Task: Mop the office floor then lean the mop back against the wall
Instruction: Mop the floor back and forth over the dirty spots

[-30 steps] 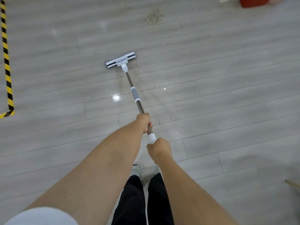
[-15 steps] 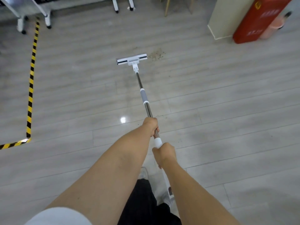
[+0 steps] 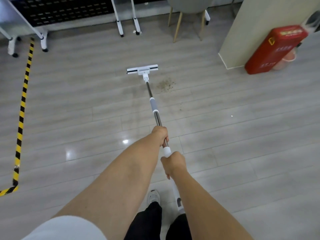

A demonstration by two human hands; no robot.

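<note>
A mop with a white flat head [image 3: 142, 69] and a metal handle [image 3: 156, 116] with a grey sleeve reaches out ahead of me on the grey plank floor [image 3: 242, 135]. My left hand [image 3: 160, 135] grips the metal shaft. Just behind it, my right hand [image 3: 173, 162] grips the white upper part of the handle. The head lies flat on the floor, just left of and beyond a patch of brown dirt [image 3: 165, 84].
Yellow-black tape [image 3: 22, 108] runs along the left. White wheeled table legs [image 3: 119, 26] and a chair [image 3: 188, 19] stand at the back. A beige pillar [image 3: 242, 37] and a red cabinet [image 3: 275, 49] stand at the right. My shoes [image 3: 153, 196] show below.
The mop head has slid forward past the dirt patch, which now lies right of the shaft. My view has tilted up, showing more furniture at the back.
</note>
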